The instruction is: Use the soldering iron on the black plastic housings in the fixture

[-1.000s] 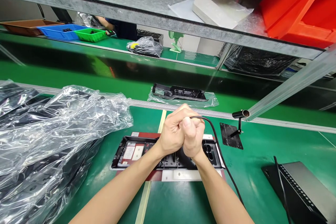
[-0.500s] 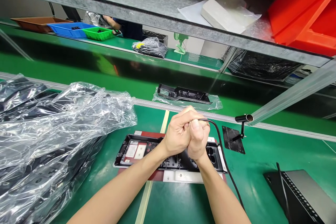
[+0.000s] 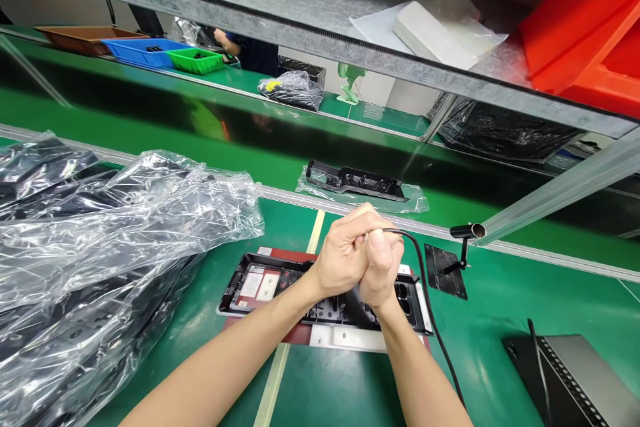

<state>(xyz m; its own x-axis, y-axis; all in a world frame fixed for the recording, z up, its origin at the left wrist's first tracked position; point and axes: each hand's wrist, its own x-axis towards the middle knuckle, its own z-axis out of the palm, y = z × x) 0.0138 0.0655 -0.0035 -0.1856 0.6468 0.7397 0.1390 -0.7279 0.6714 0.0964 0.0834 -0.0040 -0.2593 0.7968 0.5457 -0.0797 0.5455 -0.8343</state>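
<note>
My left hand (image 3: pixel 345 253) and my right hand (image 3: pixel 381 267) are closed together, one against the other, over a black plastic housing (image 3: pixel 235 287). Between them they grip what looks like a corded electric screwdriver (image 3: pixel 356 310), mostly hidden; its dark lower body slants down over the housing. A black cable (image 3: pixel 424 273) leaves the top of my grip, curves right and runs down toward me. The housing lies open side up on a dark red and white fixture (image 3: pixel 350 337). Where the tool's tip meets the housing is hidden.
Plastic-wrapped black parts (image 3: pixel 125 213) pile up at left. Another black housing (image 3: pixel 355 183) lies on a bag behind. To the right are a tube holder (image 3: pixel 467 232) on a black plate and a grey-black panel (image 3: pixel 575 373). A metal shelf (image 3: pixel 300 33) with a red bin (image 3: pixel 575 33) crosses above.
The view has shifted slightly, so the background sits a little further right. My hands keep the same closed grip over the housing, with hardly any movement.
</note>
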